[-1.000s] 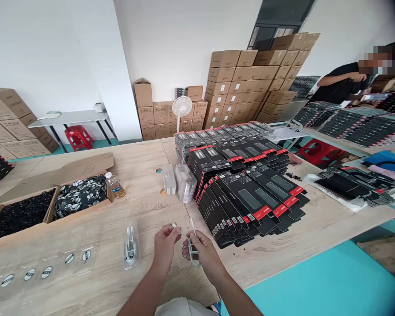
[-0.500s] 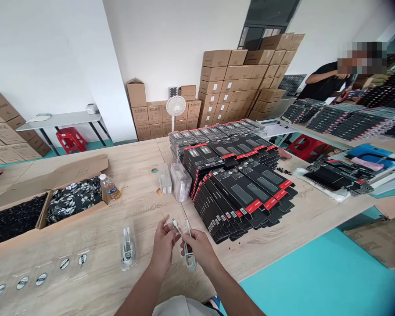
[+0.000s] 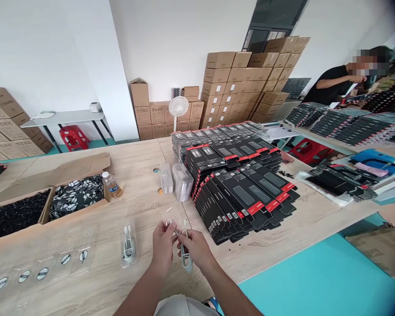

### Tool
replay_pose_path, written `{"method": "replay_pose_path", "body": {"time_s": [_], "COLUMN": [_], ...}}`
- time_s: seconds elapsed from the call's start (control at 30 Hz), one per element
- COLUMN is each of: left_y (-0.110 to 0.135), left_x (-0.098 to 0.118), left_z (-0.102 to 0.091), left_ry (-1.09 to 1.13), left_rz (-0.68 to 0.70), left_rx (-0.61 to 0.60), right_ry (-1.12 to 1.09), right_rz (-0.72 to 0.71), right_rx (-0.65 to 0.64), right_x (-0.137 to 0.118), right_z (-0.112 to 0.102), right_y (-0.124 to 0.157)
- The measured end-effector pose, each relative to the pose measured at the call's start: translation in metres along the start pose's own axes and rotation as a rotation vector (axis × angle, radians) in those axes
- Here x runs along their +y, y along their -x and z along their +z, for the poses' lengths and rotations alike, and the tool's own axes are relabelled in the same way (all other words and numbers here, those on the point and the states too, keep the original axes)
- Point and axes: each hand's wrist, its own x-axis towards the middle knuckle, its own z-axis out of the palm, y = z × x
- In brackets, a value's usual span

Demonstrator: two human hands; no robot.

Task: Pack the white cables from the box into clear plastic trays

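Both hands meet over the near edge of the wooden table (image 3: 95,281). My left hand (image 3: 163,245) pinches a connector end of a coiled white cable (image 3: 185,259), close to a clear plastic sleeve (image 3: 171,218). My right hand (image 3: 195,248) is closed round the cable's coil, which hangs below the fingers. A second white cable in a clear bag (image 3: 129,248) lies flat on the table to the left of my hands. Fanned stacks of black and red retail boxes (image 3: 243,193) stand just right of my hands.
Clear plastic trays (image 3: 181,182) and a small bottle (image 3: 111,184) stand mid-table. An open carton (image 3: 46,202) holds dark items at left. Round stickers (image 3: 42,273) lie near the left edge. Brown cartons (image 3: 250,83) and a fan (image 3: 178,107) line the wall. Another person (image 3: 335,83) works at far right.
My hands have drawn closer together, with the cable ends now nearer my left fingers. The view has shifted slightly.
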Motion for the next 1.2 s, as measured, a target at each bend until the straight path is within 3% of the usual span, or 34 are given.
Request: {"method": "replay_pose_path", "body": {"time_s": [0.1,0.23,0.3,0.47,0.63,0.93,1.07,1.2], "left_y": [0.0,-0.002,-0.004,-0.003,0.003,0.014,0.014,0.013], "left_x": [0.001,0.0,0.0,0.011,0.031,0.049,0.049,0.04], "left_z": [0.003,0.002,0.001,0.003,0.016,0.033,0.033,0.031], "left_ry": [0.029,0.008,-0.003,-0.012,0.015,0.038,0.072,0.047], "left_rz": [0.009,-0.037,-0.061,-0.011,0.087,0.049,-0.009,-0.008], "left_rx": [0.021,0.058,0.069,0.066,0.042,-0.091,-0.072,-0.121], "right_ry": [0.237,0.884,1.028,0.797,0.754,0.468,0.563,0.876], "right_rz": [-0.084,-0.302,-0.334,-0.418,-0.625,-0.547,-0.563,-0.686], "right_rx": [0.034,0.218,0.248,0.16,0.315,0.229,0.26,0.332], "right_x": [-0.004,-0.01,-0.011,-0.014,-0.025,-0.045,-0.04,-0.038], "right_z": [0.0,0.001,0.0,-0.008,-0.019,-0.026,-0.026,-0.024], "right_y": [0.003,0.007,0.007,0.007,0.017,0.019,0.021,0.025]}}
